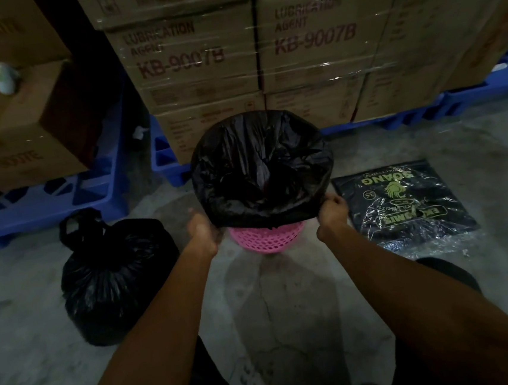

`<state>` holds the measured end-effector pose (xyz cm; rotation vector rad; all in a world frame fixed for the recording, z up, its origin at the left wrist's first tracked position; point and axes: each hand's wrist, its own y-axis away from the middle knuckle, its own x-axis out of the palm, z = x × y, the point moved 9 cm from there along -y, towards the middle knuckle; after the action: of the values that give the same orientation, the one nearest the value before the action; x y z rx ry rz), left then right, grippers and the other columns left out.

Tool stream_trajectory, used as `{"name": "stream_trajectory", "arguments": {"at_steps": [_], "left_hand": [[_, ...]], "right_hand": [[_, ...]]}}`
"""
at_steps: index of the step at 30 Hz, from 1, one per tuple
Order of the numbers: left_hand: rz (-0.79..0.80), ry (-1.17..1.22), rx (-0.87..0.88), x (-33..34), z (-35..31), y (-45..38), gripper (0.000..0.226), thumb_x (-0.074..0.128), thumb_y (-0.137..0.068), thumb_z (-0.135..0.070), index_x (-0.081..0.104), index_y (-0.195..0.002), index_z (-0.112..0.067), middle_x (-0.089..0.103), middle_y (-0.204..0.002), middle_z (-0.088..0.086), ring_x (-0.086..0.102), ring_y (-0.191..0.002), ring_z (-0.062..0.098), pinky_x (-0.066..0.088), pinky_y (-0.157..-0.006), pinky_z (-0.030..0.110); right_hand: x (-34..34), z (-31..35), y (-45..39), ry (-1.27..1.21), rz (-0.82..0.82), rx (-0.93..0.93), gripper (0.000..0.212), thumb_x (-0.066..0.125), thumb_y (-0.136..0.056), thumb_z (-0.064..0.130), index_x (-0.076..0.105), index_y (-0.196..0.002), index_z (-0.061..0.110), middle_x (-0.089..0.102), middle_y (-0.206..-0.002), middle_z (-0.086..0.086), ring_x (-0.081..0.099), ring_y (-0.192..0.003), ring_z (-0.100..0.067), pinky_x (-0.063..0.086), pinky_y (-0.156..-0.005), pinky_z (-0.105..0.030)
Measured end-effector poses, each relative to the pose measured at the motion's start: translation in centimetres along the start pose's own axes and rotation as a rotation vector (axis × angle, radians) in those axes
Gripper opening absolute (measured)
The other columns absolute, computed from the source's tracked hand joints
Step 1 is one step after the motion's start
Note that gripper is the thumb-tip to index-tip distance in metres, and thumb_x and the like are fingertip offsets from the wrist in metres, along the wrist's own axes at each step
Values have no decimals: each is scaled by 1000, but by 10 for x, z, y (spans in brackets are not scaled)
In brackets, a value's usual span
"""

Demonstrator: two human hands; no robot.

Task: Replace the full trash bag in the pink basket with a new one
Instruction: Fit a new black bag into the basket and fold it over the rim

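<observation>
Fingers: both hands are curled shut and pinch the near edge of the new black bag (pixel 261 166), one hand at each side.
Left hand (pixel 202 228): it grips the bag's edge at the left side of the pink basket (pixel 268 237).
Right hand (pixel 333 212): it grips the bag's edge at the right side of the basket.
New bag: it is open and folded down over the top of the basket, between the two hands.
Pink basket: it stands on the floor (pixel 287 297), just under the fingers. Only its lower part shows.
Full bag (pixel 115 277): it is tied shut and sits on the floor, left of the left hand.
Pack of bags (pixel 403 206): it lies flat on the floor, just right of the right hand.
Boxes (pixel 196 61): stacked on blue pallets (pixel 46 206), far past the fingers.
</observation>
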<state>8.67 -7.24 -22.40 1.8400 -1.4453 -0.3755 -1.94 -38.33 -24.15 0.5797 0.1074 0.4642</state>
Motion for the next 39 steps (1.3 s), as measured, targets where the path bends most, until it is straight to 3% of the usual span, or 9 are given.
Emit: {"name": "stream_trajectory", "arguments": {"at_steps": [4,8,14,19,26,29,32,35,39], "left_hand": [[-99,-280,541,15,-81,26,53,46,-101,-29,31,-148,-10,48,-143,12,48,-129,26,38,-105,33],[41,-653,644,55,-99,31,61,60,-86,-5,39,-142,-11,53,-136,15,53,-123,31,43,-100,35],[207,-505,153,36,-62,27,57,46,-91,-57,54,-136,-23,61,-130,6,59,-111,26,48,-93,38],[299,-559,-70,27,-55,31,80,31,-84,-79,50,-140,-25,52,-144,7,48,-131,30,39,-108,43],[317,-765,-74,30,-48,51,74,34,-80,-83,60,-123,-30,61,-127,1,58,-115,27,41,-102,40],[394,-644,-126,30,-41,52,58,35,-91,-69,59,-122,-27,63,-114,0,62,-93,20,44,-91,37],[437,-574,-191,21,-29,53,55,41,-90,-66,64,-113,-21,67,-115,4,63,-98,23,49,-79,37],[470,-561,-175,12,-22,44,50,41,-92,-63,67,-109,-24,71,-108,2,65,-101,22,50,-79,36],[514,-623,19,18,-40,37,63,67,-77,-59,59,-129,-25,67,-123,-3,64,-112,15,51,-92,32]], "right_hand": [[-3,71,7,106,-40,-324,41,43,-96,46,58,-125,21,59,-111,3,55,-106,-16,45,-95,-33],[40,96,12,366,242,-386,63,62,-85,25,38,-144,28,56,-135,-5,53,-122,-25,44,-107,-42],[26,96,3,696,262,-251,64,59,-76,22,42,-137,31,57,-129,-16,53,-119,-40,47,-101,-47],[22,102,-7,945,373,-258,37,45,-70,14,59,-102,26,61,-79,-19,61,-72,-33,43,-53,-27],[36,113,15,1266,538,-385,41,51,-88,20,55,-128,16,65,-113,-15,60,-92,-27,49,-77,-29],[53,146,54,1363,340,-869,57,56,-81,32,43,-137,29,55,-129,-11,52,-118,-35,45,-99,-46],[95,126,144,1257,711,-1435,30,52,-84,33,62,-111,28,59,-109,-1,59,-101,-23,52,-82,-37],[107,20,145,1821,1177,-1107,53,45,-83,68,51,-127,39,49,-132,0,56,-116,-28,52,-89,-42],[80,-66,94,2370,1211,-627,102,52,-66,85,10,-150,45,8,-163,1,21,-146,-36,24,-113,-56]]}}
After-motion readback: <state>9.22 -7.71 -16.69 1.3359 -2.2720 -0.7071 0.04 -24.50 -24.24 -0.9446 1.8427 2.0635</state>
